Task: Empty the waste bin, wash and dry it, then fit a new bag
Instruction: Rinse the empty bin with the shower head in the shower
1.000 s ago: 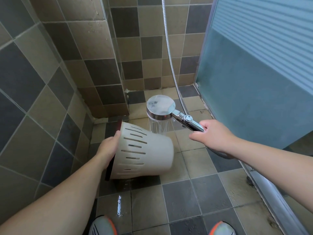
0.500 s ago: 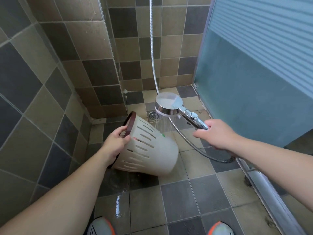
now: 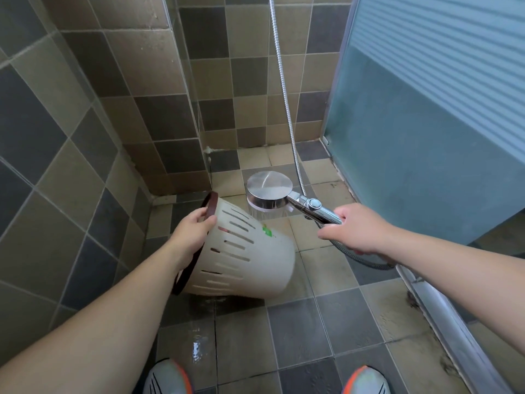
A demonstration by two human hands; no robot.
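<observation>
The waste bin is being gripped at its dark rim by the left hand, tipped sideways over the near-left floor; the shower head is being clasped by the right hand. Light, stiff plastic (likely slippery wet) is best being held by the rim.

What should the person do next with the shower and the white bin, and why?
Probably swing the shower head in the right hand over the waste bin, which the left hand holds tilted by its rim. The spray seems to fall just beyond the bin, and its slotted side looks barely wet.
</observation>
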